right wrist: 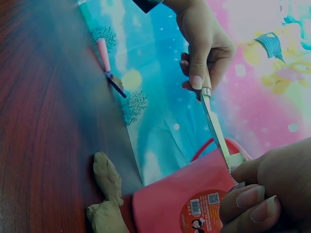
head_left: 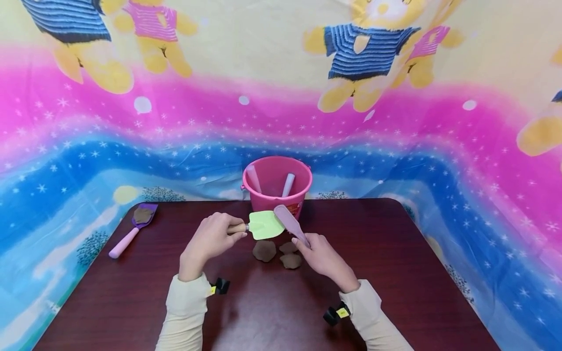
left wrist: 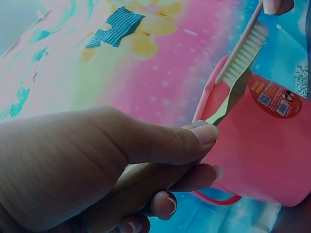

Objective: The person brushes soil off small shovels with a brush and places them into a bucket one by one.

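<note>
My left hand (head_left: 212, 236) grips the wooden handle of a small toy shovel (head_left: 265, 225) with a light green blade. In my right hand (head_left: 322, 256) is a mauve brush (head_left: 289, 222), held by its handle. Pale bristles (left wrist: 245, 53) lie against the green blade in the left wrist view. Both tools are up in front of a pink bucket (head_left: 263, 201). Below them, several flat brown clay lumps (head_left: 264, 251) lie on the table.
Two handles, one being a pale lilac handle (head_left: 288, 185), lean inside the bucket at the table's back edge. At the far left lies a purple scoop (head_left: 125, 243) with a pink handle, bearing a brown lump (head_left: 142, 214). A printed cloth (head_left: 210, 122) hangs behind the dark table (head_left: 377, 243).
</note>
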`<state>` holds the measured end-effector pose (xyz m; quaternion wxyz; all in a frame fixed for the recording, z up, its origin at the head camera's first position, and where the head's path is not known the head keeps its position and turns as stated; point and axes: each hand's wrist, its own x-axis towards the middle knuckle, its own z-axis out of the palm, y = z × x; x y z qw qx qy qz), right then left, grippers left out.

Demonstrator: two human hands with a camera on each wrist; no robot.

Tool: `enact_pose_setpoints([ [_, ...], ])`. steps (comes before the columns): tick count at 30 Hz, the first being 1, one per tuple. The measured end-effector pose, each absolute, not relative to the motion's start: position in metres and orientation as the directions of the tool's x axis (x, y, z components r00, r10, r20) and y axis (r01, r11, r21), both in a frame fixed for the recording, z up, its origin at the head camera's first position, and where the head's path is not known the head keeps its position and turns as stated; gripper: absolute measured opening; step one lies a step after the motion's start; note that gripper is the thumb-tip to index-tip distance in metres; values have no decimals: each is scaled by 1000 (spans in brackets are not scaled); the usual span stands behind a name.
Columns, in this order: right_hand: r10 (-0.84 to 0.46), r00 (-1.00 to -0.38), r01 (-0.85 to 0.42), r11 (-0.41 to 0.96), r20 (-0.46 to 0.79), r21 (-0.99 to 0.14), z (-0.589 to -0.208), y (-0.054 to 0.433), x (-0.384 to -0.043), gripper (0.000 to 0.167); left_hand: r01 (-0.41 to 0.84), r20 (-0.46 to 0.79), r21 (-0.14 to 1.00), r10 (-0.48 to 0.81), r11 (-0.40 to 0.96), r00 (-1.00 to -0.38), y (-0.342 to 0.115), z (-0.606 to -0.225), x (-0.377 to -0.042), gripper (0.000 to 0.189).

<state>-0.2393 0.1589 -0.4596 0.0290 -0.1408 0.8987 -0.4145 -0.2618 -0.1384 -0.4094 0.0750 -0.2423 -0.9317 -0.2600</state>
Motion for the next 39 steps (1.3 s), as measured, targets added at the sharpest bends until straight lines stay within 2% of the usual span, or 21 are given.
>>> enact_pose_setpoints([
  [13, -219, -974, -181, 624, 51, -760, -454, 166, -241, 34, 482, 260, 457, 406, 747, -876, -143, -408, -261, 20],
  [25, -277, -956, -250, 586, 100, -771, -452, 155, -234, 33, 482, 260, 443, 406, 756, -876, -135, -409, -261, 26],
  [31, -327, -936, -310, 580, 133, -754, -456, 147, -232, 29, 503, 247, 446, 439, 740, -864, -127, -410, -262, 9],
  [34, -362, -919, -354, 584, 156, -731, -456, 144, -230, 25, 503, 235, 461, 446, 731, -864, -124, -410, -262, 17],
  [39, -415, -900, -360, 536, 133, -763, -453, 138, -225, 22, 510, 242, 444, 449, 737, -860, -120, -411, -262, 28],
])
